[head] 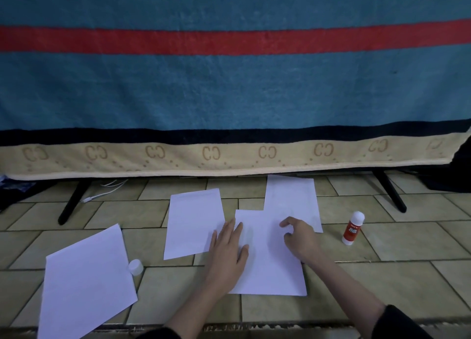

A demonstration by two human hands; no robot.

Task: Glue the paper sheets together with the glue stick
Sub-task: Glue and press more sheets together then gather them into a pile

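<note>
Several white paper sheets lie on the tiled floor. A near sheet point(270, 269) overlaps the lower edge of a far sheet point(291, 198). My left hand point(228, 252) lies flat on the near sheet's left edge, fingers straight. My right hand point(299, 236) presses down with curled fingers where the two sheets overlap. Another sheet point(191, 221) lies just left of them, and a larger one point(86, 282) sits at the near left. The glue stick point(353, 227), red label, uncapped, stands upright to the right. Its white cap point(135, 267) rests by the large sheet's edge.
A blue towel with a red stripe and beige border point(229, 96) hangs over a stand right behind the papers. The stand's black legs point(72, 201) point(391, 190) rest on the floor. A white cable point(104, 190) lies under the towel at the left.
</note>
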